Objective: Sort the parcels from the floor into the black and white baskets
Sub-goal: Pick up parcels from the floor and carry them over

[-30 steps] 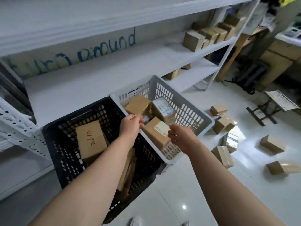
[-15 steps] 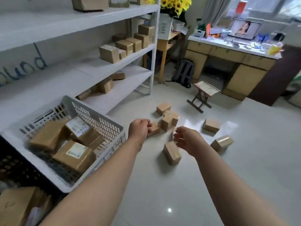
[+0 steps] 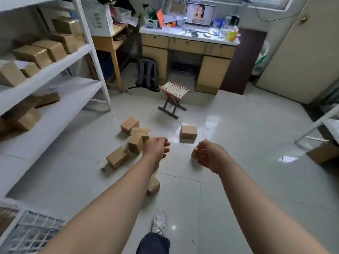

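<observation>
Two hands (image 3: 157, 147) (image 3: 209, 155) nearer seven parcels (image 3: 188, 132)

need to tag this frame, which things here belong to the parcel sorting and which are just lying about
Belongs to the job: clustered floor parcels, lone parcel, white basket, left hand and right hand, both empty. The black basket is out of view.

Just lying about: folding stool, backpack, desk, shelved boxes.
</observation>
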Demonstrator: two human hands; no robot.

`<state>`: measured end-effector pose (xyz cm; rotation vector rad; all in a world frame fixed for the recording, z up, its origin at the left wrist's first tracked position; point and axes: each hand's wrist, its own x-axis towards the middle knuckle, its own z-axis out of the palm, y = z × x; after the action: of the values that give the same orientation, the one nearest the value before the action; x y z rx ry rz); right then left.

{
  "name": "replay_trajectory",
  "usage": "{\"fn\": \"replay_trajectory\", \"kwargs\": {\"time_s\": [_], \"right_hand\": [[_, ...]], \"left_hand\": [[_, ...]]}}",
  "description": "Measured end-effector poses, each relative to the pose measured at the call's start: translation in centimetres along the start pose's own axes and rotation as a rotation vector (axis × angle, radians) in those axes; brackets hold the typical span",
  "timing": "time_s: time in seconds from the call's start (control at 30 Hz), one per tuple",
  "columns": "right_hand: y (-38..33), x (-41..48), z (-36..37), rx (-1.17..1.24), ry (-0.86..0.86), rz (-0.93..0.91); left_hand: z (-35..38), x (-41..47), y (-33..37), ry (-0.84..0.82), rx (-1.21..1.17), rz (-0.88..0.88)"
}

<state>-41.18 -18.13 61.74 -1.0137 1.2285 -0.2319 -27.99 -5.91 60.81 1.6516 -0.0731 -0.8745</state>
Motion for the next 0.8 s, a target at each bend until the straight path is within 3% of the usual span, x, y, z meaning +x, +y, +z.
{"fn": "replay_trajectory", "kwargs": {"time_s": [0.47,0.8], "right_hand": [[-16.0,24.1,-5.4,0.081,0.125,0.091],[-21.6,45.4,-9.6,-0.016,0.126,0.178]], "left_hand": [[15.9,25.7,10.8,-0.071,0.106,-0.107],[26.4,43.6,9.9,0.004,0.099,-0.208]]}}
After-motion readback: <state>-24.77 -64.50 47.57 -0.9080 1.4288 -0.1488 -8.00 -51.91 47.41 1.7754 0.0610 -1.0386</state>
